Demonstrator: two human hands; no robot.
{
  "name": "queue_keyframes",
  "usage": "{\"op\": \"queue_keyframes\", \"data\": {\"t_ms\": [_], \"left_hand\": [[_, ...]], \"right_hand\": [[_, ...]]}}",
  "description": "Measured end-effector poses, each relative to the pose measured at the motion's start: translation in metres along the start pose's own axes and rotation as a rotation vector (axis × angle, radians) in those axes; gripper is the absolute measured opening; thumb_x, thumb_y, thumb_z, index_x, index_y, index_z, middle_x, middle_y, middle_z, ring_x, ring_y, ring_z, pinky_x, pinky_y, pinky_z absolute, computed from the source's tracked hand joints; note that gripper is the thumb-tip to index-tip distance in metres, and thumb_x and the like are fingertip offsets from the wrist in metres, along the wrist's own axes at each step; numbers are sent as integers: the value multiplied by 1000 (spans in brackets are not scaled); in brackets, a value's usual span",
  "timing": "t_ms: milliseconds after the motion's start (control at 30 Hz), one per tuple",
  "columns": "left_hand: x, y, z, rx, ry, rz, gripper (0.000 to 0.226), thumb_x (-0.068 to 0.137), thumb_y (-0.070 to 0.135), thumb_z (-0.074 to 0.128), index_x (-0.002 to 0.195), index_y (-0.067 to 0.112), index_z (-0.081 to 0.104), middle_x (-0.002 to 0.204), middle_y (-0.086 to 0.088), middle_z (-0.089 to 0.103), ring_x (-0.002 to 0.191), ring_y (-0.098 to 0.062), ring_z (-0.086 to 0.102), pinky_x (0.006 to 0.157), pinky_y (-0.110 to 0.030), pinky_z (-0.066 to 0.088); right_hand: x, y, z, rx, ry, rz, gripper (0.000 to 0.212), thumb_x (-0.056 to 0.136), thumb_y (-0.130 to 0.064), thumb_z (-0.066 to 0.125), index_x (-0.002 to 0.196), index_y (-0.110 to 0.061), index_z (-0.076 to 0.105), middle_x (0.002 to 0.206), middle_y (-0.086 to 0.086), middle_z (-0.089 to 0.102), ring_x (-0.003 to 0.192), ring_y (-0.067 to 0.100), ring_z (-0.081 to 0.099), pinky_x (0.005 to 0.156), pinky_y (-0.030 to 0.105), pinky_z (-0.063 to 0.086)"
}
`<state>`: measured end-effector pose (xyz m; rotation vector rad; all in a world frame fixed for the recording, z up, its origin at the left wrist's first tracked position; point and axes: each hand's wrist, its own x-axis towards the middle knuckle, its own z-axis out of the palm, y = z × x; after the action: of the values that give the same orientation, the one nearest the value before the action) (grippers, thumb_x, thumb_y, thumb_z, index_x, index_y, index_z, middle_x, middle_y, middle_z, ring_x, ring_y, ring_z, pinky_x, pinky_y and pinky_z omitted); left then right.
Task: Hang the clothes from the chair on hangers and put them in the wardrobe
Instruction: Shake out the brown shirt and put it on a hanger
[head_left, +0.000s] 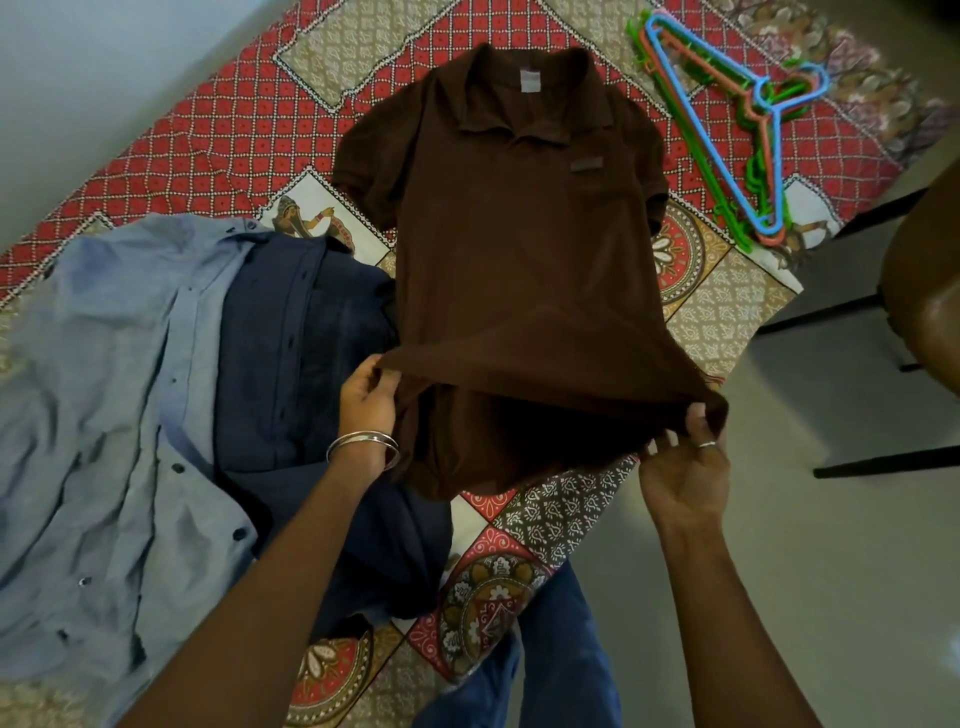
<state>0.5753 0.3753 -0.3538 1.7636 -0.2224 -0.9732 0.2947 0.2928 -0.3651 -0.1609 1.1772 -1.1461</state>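
Item: brown polo (519, 249), laid face up on a patterned bedspread (218, 135), collar (524, 119) toward the far edge, white neck label showing, a small patch on the chest. Its upper part and both short sleeves lie flat on the bedspread; the near hem is lifted clear of it and stretched into a taut line between the two hands. Left hand (366, 397): fingers and thumb pinch the hem's left corner; a metal bangle (363, 447) sits on the wrist. Right hand (685, 467): fingers curl round the hem's right corner, a ring on one finger; this corner hangs just past the bedspread's right edge. The hands are well apart, a hem's width between them. Left of the polo: a dark navy shirt (296, 364), touching and partly under the polo's left side; beyond that a light blue shirt (104, 415), buttons open, crumpled and spreading to the frame's left edge. Far right corner of the bedspread: a stack of plastic hangers (727, 135), blue on top, then red and green, hooks pointing right, apart from the polo's right sleeve with bare bedspread between. Right of the bedspread: grey floor (831, 571) and part of a dark chair (924, 291), its black legs on the floor. Bare bedspread shows near the bottom between the forearms.
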Motion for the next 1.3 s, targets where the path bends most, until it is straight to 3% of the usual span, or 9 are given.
{"op": "queue_keyframes", "data": {"t_ms": [267, 367, 500, 633, 733, 833, 1000, 1133, 1300], "left_hand": [[7, 17, -41, 695, -180, 164, 62, 64, 2, 84, 119, 17, 60, 106, -2, 63, 98, -17, 60, 84, -29, 49], [15, 18, -50, 1103, 136, 167, 47, 73, -8, 64, 117, 9, 63, 106, -25, 61, 100, -42, 58, 85, -44, 49], [21, 37, -42, 323, 479, -15, 38, 80, -1, 44, 106, 11, 69, 104, -19, 65, 102, -40, 60, 87, -37, 49], [11, 49, -41, -248, 379, -7, 56, 80, -13, 32, 96, 24, 70, 103, -12, 67, 95, -33, 63, 81, -40, 57], [-1, 32, -73, 720, 88, 289, 81, 77, -19, 33, 140, 30, 46, 104, -6, 62, 87, -22, 57, 97, -26, 44], [-23, 6, -93, 1512, -400, 60, 89, 89, -8, 31, 138, 55, -10, 118, -16, 53, 91, -33, 59, 90, -42, 50], [-53, -8, -82, 1902, -568, -261, 81, 96, 15, 38, 145, 46, -19, 156, -19, 7, 132, -39, 36, 105, -44, 39], [-42, 20, -42, 1891, -901, -607, 69, 81, 39, 65, 139, 11, 39, 140, -13, 45, 123, -35, 49, 104, -51, 40], [-23, 63, 18, 1844, -524, -233, 59, 86, 49, 61, 133, 15, 48, 137, -11, 47, 123, -34, 48, 97, -42, 44]], "right_hand": [[8, -24, 23, -304, -54, -214, 29, 85, 8, 57, 105, -13, 63, 88, -7, 65, 86, 7, 61, 82, 26, 49], [14, -33, 17, -671, 23, -330, 53, 70, 15, 71, 120, 1, 57, 99, -2, 64, 90, 10, 62, 83, 29, 56], [10, -43, 21, -1164, -25, -619, 67, 69, 18, 64, 126, -17, 57, 109, 5, 62, 96, 13, 57, 85, 28, 50], [-3, -50, 11, -1469, 58, -846, 74, 59, 20, 45, 122, -16, 60, 104, 12, 54, 96, 23, 51, 73, 26, 37], [-11, -51, -16, -1687, 287, -680, 60, 69, 15, 54, 121, -14, 58, 101, 16, 44, 97, 35, 46, 66, 33, 36], [-15, -43, -50, -2060, 335, -199, 38, 87, -3, 57, 122, -17, 56, 112, 17, 43, 108, 38, 43, 75, 42, 45], [-22, -14, -68, -2225, 222, 256, 38, 94, -14, 50, 128, -31, 50, 132, 11, 33, 127, 33, 30, 97, 53, 39], [-25, 6, -50, -2356, 107, 445, 44, 95, -21, 45, 137, -35, 41, 146, 9, 24, 137, 36, 15, 102, 64, 24], [-4, 0, -11, -2268, -17, 252, 44, 91, -15, 53, 131, -31, 47, 139, 9, 31, 133, 34, 22, 105, 58, 25]]}}
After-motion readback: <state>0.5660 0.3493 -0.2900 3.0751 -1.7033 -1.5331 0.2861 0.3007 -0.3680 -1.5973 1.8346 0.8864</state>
